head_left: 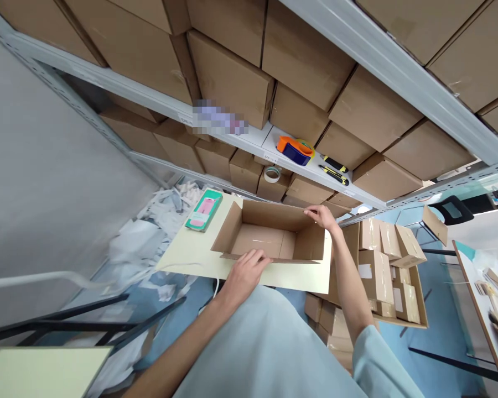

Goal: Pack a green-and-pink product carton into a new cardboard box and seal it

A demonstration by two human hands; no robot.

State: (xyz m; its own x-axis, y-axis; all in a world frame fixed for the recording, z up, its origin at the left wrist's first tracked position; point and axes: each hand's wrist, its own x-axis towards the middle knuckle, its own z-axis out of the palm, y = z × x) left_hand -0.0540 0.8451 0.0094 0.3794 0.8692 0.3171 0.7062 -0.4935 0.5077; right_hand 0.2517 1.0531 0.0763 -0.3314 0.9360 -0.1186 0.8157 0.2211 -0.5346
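Box [269, 218] set mouth up on the table [191, 254].
Its long axis is laid left to right, roughly along the table's near edge. The rim nearest that edge is touched by the left hand [245, 272], fingers loosely bent; whether it is gripped cannot be told. Toward the table's right end, the far rim is pinched by the right hand [322, 216], thumb and fingers nearly meeting.
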